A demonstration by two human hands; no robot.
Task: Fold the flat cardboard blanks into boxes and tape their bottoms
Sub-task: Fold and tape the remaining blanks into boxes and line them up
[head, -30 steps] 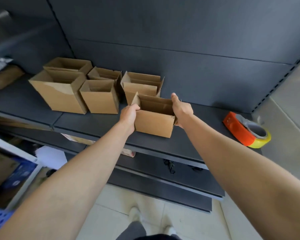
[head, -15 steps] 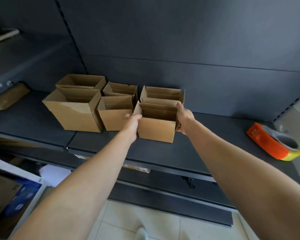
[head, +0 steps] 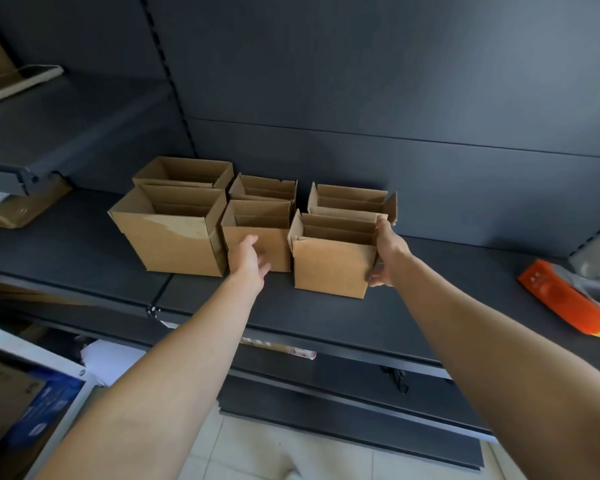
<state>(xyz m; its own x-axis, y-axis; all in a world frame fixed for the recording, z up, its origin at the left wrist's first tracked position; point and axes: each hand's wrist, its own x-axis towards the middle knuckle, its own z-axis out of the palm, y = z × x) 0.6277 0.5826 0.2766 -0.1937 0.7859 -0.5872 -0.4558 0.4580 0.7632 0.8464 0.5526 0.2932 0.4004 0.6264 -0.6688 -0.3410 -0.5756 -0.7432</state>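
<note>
Several open-topped cardboard boxes stand on the dark shelf. The front right box stands on the shelf beside the middle front box. My right hand grips its right side, thumb at the top rim and fingers curled round the lower corner. My left hand hovers off that box with relaxed fingers, in front of the middle front box. A larger box stands at the left. An orange and yellow tape dispenser lies on the shelf at the far right.
More open boxes line the back row against the shelf's rear panel. A higher shelf juts out at the left with a flat item on it. Lower shelves, a blue-printed carton and tiled floor lie below.
The box went further back and now stands in line with the front row. My left hand has let go of its left side and pulled away. The view tilted upward.
</note>
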